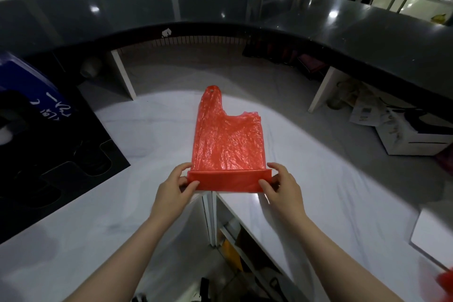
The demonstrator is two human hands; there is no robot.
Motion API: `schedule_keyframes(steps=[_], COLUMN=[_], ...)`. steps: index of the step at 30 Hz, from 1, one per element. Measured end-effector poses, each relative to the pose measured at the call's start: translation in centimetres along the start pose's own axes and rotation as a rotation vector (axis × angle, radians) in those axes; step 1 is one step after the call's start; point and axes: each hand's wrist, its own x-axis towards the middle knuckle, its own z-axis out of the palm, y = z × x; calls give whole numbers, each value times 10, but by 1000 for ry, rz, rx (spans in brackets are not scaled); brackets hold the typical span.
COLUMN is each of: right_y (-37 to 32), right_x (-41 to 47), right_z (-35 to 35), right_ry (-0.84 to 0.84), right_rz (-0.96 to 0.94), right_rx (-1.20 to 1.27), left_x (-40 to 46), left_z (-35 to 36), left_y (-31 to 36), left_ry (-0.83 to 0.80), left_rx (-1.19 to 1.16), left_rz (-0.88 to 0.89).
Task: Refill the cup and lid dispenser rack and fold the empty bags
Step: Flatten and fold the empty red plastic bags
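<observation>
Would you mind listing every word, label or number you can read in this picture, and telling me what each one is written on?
Nothing here can be read with confidence.
Blue box at the far left: white handwritten marks, seen upside down and too blurred to read.
Printed sheets under the dark counter on the right: print too small to read.
Red plastic bag pinched by the left hand and right hand: no print visible.

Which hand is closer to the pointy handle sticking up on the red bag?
Left. The handle stands on the bag's far left side. The left hand pinches the near folded edge below it; the right hand pinches the opposite corner, farther across.
</observation>
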Motion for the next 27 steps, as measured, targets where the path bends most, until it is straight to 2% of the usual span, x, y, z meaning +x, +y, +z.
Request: schedule_keyframes(steps=[2,5,8,10,13,15,18,20,24,27], right_y=[2,8,12,10,6,5,5,4,3,1], right_x=[2,6,8,7,-2,-8,-6,-4,-5,6], right_z=[2,7,12,13,14,14,14,12,4,-7], right_ry=[-2,2,28,28,61,49,-186,-261,-209,-235], right_rz=[26,-25,-38,7,-38,-172,-310,-288,-267,-280], right_rx=[-18,-144,-215,-163,-178,-382,-617,-626,-506,-389], left_x=[-2,-5,-4,-2,4,7,9,9,9,8], left_z=[2,5,9,14,19,21,20,19,14,10], left_y=[0,-5,-4,-1,-9,-18,-20,-20,-15,-11], left_ry=[12,9,42,-64,-298,-338,-348,-359,-307,-231], left_rx=[51,237,581,775,875,906,919,889,636,486], left_rz=[40,197,584,728,572,500,502,502,467,468])
